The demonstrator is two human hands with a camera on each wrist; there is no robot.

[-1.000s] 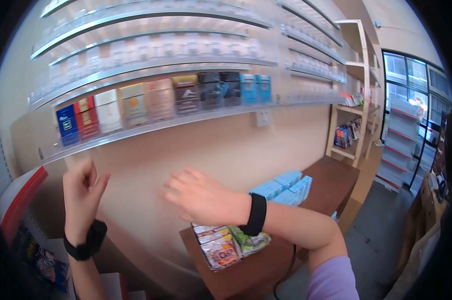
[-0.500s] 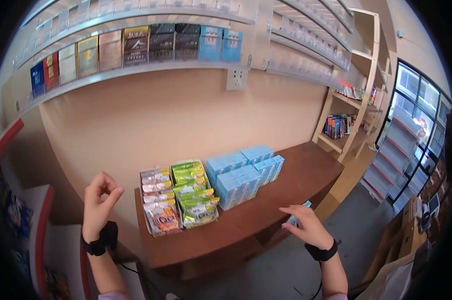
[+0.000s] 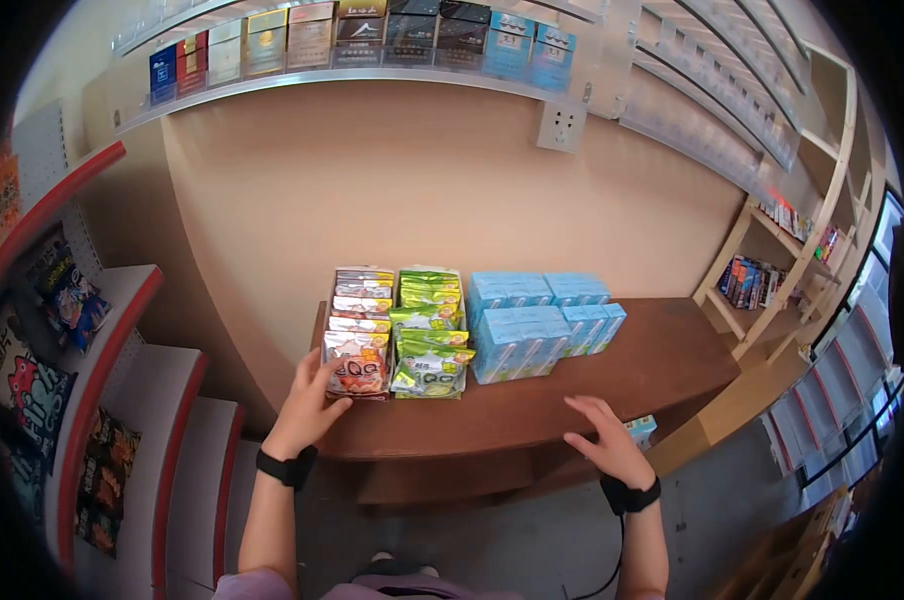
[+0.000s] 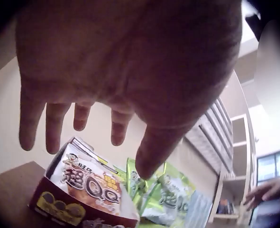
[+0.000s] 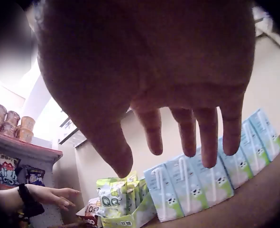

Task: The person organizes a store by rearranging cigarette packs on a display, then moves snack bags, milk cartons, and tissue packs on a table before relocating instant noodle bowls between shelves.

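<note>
On the brown counter (image 3: 662, 345) stands a box of white-and-red gummy candy bags (image 3: 356, 365). Right beside it is a box of green candy bags (image 3: 429, 372). My left hand (image 3: 310, 408) is at the near left corner of the white-and-red bags, its fingers spread and relaxed and nothing held. In the left wrist view, the box's dark red front (image 4: 59, 204) lies beyond the fingertips. Light blue drink cartons (image 3: 522, 345) stand grouped to the right. My right hand (image 3: 614, 445) hovers by the counter's front edge, fingers loosely extended, holding nothing.
A clear shelf (image 3: 302, 85) with cigarette packs (image 3: 362, 42) runs along the wall above. Red-edged shelves (image 3: 177, 385) with snack bags flank the left side. A wooden rack (image 3: 742, 330) stands at the right. Another small blue carton (image 3: 641, 430) shows beyond my right hand.
My left hand has moved from left of the counter to the white-and-red candy bags. My right hand first came down to the counter's front edge and stays there. The view has tilted down.
</note>
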